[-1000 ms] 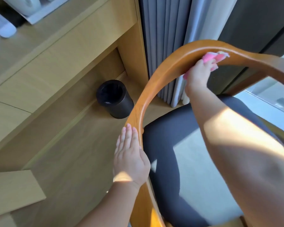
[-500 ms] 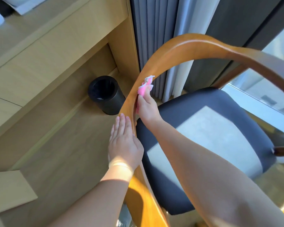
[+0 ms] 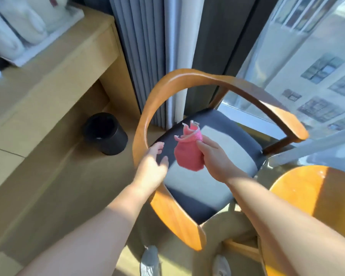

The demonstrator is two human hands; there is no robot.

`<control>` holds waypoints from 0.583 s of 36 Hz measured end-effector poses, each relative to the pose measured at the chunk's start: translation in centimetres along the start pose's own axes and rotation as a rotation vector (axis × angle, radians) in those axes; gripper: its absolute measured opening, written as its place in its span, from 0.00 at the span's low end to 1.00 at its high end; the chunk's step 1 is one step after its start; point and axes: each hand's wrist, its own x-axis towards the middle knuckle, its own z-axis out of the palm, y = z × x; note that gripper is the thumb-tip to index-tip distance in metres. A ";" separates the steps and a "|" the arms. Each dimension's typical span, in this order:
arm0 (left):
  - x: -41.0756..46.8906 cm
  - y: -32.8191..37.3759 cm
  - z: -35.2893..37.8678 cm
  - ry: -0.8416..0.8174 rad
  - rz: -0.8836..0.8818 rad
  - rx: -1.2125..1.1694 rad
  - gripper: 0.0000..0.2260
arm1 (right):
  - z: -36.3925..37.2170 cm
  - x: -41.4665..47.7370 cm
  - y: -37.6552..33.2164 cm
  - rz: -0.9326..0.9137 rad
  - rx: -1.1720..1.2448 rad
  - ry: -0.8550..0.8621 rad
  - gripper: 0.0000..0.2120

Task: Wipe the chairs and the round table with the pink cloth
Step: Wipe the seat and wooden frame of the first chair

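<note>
1. Grip is the worry: the right hand (image 3: 215,158) pinches the pink cloth (image 3: 188,156) by one side at mid-frame, above the armchair's dark seat (image 3: 227,126); so loose a hold could let it drop.
2. The left hand (image 3: 152,164), fingers slack and holding nothing, is at the curved wooden rail (image 3: 145,120); contact is blurred; unsteadied, the chair might slide toward the black bin (image 3: 106,134) at centre left.
3. The round table (image 3: 299,188), lower right, lies near the right arm; an elbow could knock it.
</note>
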 end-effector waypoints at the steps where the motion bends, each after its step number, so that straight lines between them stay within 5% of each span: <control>1: -0.9 1.4 -0.5 -0.050 0.044 -0.009 0.20 | -0.1 -1.6 -0.9 -0.005 0.025 0.018 0.16; 9: -8.7 11.4 -3.7 -0.227 0.443 0.166 0.17 | 0.5 -15.5 -6.4 -0.065 0.114 0.144 0.13; 11: -10.7 12.7 -3.9 -0.244 0.547 0.185 0.11 | 0.7 -18.6 -7.4 -0.036 0.050 0.145 0.12; 15: -13.7 15.2 -3.9 -0.256 0.639 0.236 0.06 | 0.9 -24.3 -8.6 -0.081 -0.121 0.198 0.28; 21: -17.2 18.2 -2.8 -0.477 0.866 0.175 0.05 | -0.5 -30.7 -8.3 -0.097 -0.396 0.334 0.23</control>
